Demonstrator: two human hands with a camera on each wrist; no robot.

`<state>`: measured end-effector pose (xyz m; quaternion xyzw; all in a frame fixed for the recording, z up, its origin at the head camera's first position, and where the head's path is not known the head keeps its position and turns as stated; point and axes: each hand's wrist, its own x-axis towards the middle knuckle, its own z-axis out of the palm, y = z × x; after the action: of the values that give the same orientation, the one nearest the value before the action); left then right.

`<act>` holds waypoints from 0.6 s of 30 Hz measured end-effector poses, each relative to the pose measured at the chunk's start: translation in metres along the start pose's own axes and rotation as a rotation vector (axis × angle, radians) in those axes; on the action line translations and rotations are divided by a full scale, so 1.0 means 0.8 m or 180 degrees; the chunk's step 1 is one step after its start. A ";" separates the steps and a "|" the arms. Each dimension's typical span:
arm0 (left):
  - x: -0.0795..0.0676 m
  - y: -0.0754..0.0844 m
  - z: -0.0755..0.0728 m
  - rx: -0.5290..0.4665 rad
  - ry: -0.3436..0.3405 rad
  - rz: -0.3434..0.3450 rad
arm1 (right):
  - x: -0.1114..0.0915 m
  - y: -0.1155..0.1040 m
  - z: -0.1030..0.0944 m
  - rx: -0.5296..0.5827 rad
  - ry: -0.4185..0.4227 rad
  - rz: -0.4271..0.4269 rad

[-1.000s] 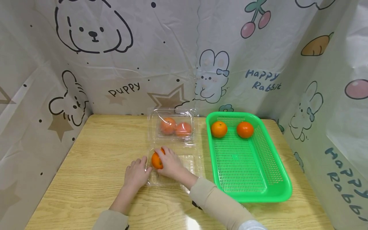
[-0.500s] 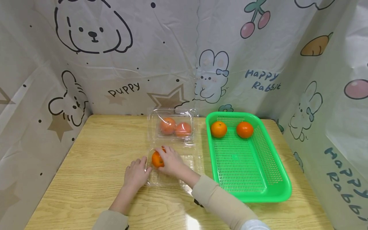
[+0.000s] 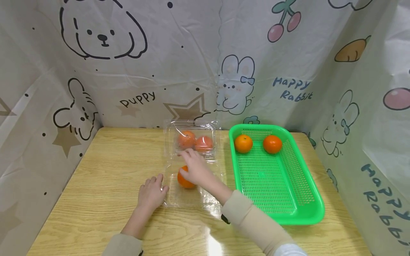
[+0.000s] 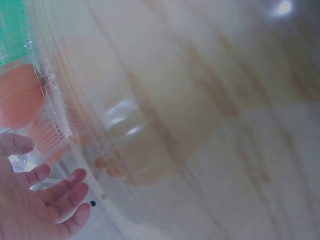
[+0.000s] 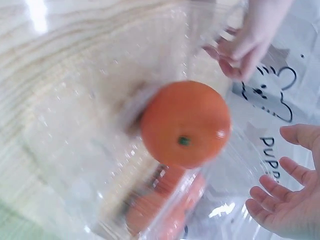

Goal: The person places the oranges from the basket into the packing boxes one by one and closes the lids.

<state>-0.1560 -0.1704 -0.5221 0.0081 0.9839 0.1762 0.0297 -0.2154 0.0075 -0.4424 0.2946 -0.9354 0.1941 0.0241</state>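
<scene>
An orange (image 3: 185,180) sits in the near half of a clear plastic clamshell box (image 3: 192,205) on the wooden table. Above and beside it, my right hand (image 3: 199,170) spreads its fingers and holds nothing. The right wrist view shows the whole fruit (image 5: 185,125), green stem spot visible, apart from that hand's fingers (image 5: 292,170). At the box's left edge, my left hand (image 3: 151,192) has its fingertips right at the rim. Its fingers (image 4: 65,200) look loosely bent in the left wrist view. Two more oranges (image 3: 186,139) show through the clear plastic of the far half.
A green plastic basket (image 3: 238,185) stands right of the box, with two oranges (image 3: 272,144) at its far end. Behind the wooden table (image 3: 105,177) hangs a printed cloth (image 3: 185,42), which also closes off both sides.
The right hand has let go of the orange, opened its fingers and moved up and to the right. The orange has shifted slightly right in the box. The left hand has stayed put.
</scene>
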 end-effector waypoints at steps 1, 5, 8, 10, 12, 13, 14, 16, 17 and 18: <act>0.000 0.000 0.000 -0.0004 -0.0005 0.0001 | 0.000 0.001 -0.005 0.0025 0.0028 0.0017; -0.001 0.000 0.000 -0.0002 -0.0003 0.0000 | 0.001 0.008 -0.025 0.0183 0.0124 0.0120; 0.000 0.000 0.001 0.0005 0.0018 0.0000 | 0.002 0.015 -0.039 0.0263 0.0229 0.0222; 0.001 -0.001 0.002 0.0013 0.0026 0.0006 | 0.003 0.021 -0.049 0.0329 0.0309 0.0287; 0.001 -0.001 0.002 0.0020 0.0029 0.0010 | 0.005 0.028 -0.057 0.0371 0.0411 0.0336; 0.001 -0.001 0.002 0.0023 0.0029 0.0011 | 0.005 0.032 -0.060 0.0409 0.0452 0.0363; 0.001 -0.001 0.002 0.0025 0.0028 0.0012 | 0.006 0.036 -0.063 0.0427 0.0490 0.0383; 0.001 -0.001 0.002 0.0028 0.0031 0.0012 | 0.006 0.045 -0.068 0.0416 0.0568 0.0422; 0.001 -0.001 0.002 0.0029 0.0036 0.0012 | 0.007 0.050 -0.071 0.0417 0.0598 0.0442; 0.001 -0.001 0.002 0.0029 0.0042 0.0013 | 0.007 0.054 -0.074 0.0433 0.0612 0.0467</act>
<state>-0.1570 -0.1705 -0.5240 0.0091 0.9848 0.1719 0.0228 -0.2486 0.0594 -0.4020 0.2064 -0.9325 0.2857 0.0794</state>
